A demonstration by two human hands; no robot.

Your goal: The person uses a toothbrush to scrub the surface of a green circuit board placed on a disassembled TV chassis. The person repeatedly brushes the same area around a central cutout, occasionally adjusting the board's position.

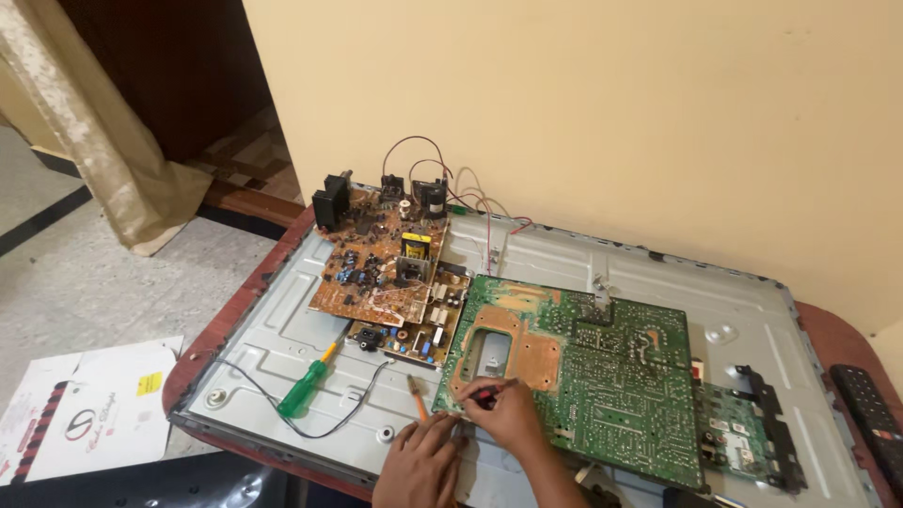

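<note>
Your right hand [513, 414] is pinched shut on a thin red-and-black probe [483, 396], tip at the near-left corner of the large green circuit board [583, 376]. Your left hand [420, 461], fingers curled loosely, steadies an orange-handled tool [418, 396] on the grey metal panel [282, 329]. A slip could bridge solder joints.
</note>
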